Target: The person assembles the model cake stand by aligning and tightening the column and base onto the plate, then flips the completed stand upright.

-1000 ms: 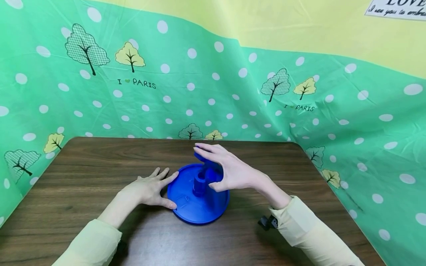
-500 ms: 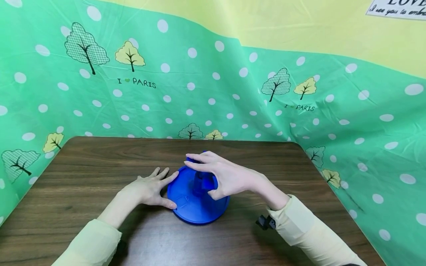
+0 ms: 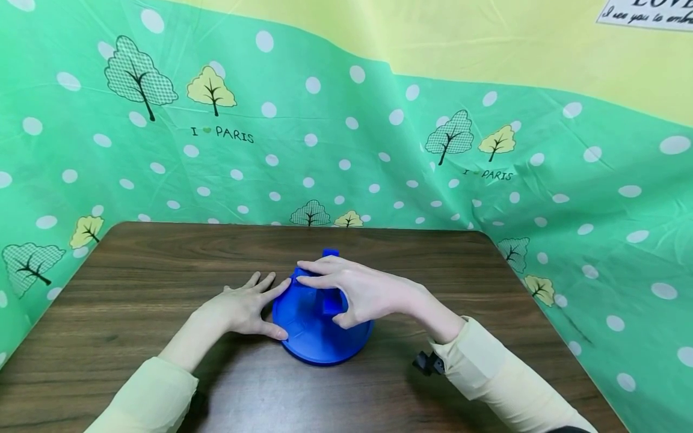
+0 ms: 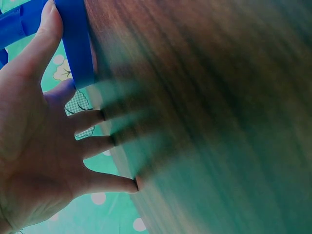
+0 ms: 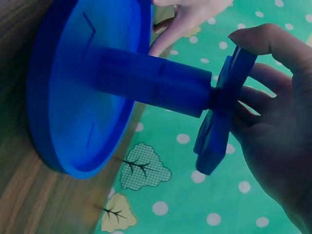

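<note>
I see the left hand [image 3: 243, 310] spread wide, its thumb and forefinger set against the edge of a blue disc [image 3: 311, 347] and its other fingers splayed with their tips down on the brown wooden table [image 3: 233, 385]. The disc lies flat, just to the right of that hand and beneath the right hand [image 3: 368, 291]. From the right wrist view I make out its raised rim and a thick blue post [image 5: 153, 80] standing up from its middle.

On top of the post, joined by a narrow neck, sits a blue handle [image 5: 224, 107] with several arms. The right hand holds this handle from above, thumb bent onto the end of one arm; how firmly the other fingers behind it press, I cannot tell. In the head view, one arm of the handle sticks out past the far side of the right hand.

Pale sleeves [image 3: 509, 373] cover both forearms, and a small black device [image 3: 429, 363] shows under the right wrist. Well beyond both hands, I have a green and yellow cloth [image 3: 346, 138] hanging, printed with white dots and trees.
</note>
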`<state>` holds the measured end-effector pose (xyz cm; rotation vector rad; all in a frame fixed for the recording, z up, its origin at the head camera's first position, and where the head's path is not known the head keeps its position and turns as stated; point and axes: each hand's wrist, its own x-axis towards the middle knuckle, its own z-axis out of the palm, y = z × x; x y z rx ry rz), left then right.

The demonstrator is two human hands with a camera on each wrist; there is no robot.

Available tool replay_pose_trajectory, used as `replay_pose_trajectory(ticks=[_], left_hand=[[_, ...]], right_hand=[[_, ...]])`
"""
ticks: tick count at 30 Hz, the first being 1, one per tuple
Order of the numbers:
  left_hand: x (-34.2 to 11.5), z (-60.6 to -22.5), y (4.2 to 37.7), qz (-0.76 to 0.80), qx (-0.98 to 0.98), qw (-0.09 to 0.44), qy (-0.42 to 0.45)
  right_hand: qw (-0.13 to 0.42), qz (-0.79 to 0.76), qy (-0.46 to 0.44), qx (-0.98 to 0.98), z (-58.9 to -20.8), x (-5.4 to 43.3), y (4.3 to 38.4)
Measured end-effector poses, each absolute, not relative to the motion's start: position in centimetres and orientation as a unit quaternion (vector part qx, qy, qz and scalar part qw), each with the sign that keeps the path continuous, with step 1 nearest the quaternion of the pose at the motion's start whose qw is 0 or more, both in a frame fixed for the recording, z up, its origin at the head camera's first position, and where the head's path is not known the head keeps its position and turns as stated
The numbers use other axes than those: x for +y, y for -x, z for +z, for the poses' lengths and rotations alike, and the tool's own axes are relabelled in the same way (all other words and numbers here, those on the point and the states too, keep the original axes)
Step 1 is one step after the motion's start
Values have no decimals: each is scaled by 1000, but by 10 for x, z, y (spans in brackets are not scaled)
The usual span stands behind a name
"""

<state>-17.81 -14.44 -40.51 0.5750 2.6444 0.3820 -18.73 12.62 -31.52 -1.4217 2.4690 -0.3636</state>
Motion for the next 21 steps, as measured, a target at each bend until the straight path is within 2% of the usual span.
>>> replay_pose_trajectory(ticks=[5,9,13,21], left_hand=[[-145,-405,177,138,948,200,-205],[-145,-405,177,139,948,198,-206],[-145,-406,177,143,948,197,-207],[-146,-405,177,143,947,197,-208]], right_hand=[[134,-148,496,845,-317,129,189],[102,-186,492,844,-316,137,195],[68,-210,455,863,-314,148,202],[68,-220,387,893,-323,171,214]])
